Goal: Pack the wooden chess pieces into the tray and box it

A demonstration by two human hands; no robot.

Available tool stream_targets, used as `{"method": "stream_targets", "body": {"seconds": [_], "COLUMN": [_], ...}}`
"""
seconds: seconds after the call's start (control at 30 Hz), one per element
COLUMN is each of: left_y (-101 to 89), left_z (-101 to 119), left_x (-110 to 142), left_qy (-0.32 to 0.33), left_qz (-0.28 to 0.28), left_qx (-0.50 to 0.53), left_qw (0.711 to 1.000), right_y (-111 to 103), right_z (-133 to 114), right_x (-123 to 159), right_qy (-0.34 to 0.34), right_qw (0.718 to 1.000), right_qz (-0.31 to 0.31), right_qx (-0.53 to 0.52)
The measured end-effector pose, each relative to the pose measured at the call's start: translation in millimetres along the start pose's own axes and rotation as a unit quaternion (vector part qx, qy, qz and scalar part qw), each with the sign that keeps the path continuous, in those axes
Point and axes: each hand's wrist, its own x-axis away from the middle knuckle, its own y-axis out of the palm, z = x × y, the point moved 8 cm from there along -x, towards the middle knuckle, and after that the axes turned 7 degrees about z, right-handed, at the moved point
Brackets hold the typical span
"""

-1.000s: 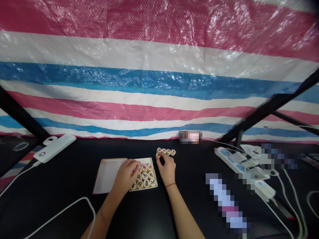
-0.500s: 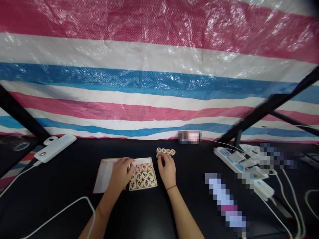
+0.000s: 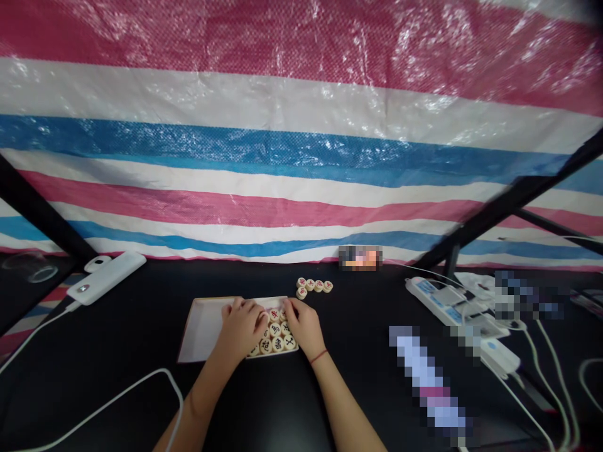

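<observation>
A shallow white box on the black table holds rows of round Chinese chess pieces with red and black characters. My left hand lies over the box's left side, fingers bent down among the pieces; what they hold is hidden. At the box's upper right corner, my right hand has its thumb and fingers curled in together; any piece in them is covered. Beyond the box, red-marked chess pieces stand in a short row, with another piece in front of its left end.
The open lid lies left of the box. A white power bank with a cable is at the far left. To the right are a power strip with plugs and cables, and a blurred long item. A striped sheet hangs behind.
My right hand has left the piece at the front of the row and come back to the box's upper right corner. My left hand drew left, then returned over the pieces.
</observation>
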Motion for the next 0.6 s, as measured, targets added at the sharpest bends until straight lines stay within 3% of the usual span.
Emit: {"method": "stream_targets", "body": {"seconds": [0.1,0.2,0.33,0.5,0.6], "left_y": [0.2,-5.9,-11.3,-3.2,-3.5], "left_z": [-4.3,-8.2,-11.6,-11.0,-17.2], "left_x": [1.0,-0.8,-2.8,0.4,2.5], "left_qy": [-0.017,-0.042,-0.100,-0.161,-0.185], "left_qz": [-0.009,0.027,0.063,0.026,0.049], "left_qx": [0.034,0.082,0.204,0.308,0.318], "left_qw": [0.999,0.995,0.972,0.937,0.928], "right_y": [-6.6,-16.4,-13.9,-13.3,-19.3], "right_z": [-3.1,-19.8,-49.7,-61.3,-54.0], "right_x": [-0.6,0.2,7.6,11.8,8.6], "right_qy": [-0.007,-0.072,-0.170,-0.179,-0.166], "right_qw": [0.999,0.995,0.982,0.981,0.983], "right_qz": [0.027,0.054,0.003,0.008,0.040], "right_qx": [-0.016,-0.051,-0.079,-0.080,-0.062]}}
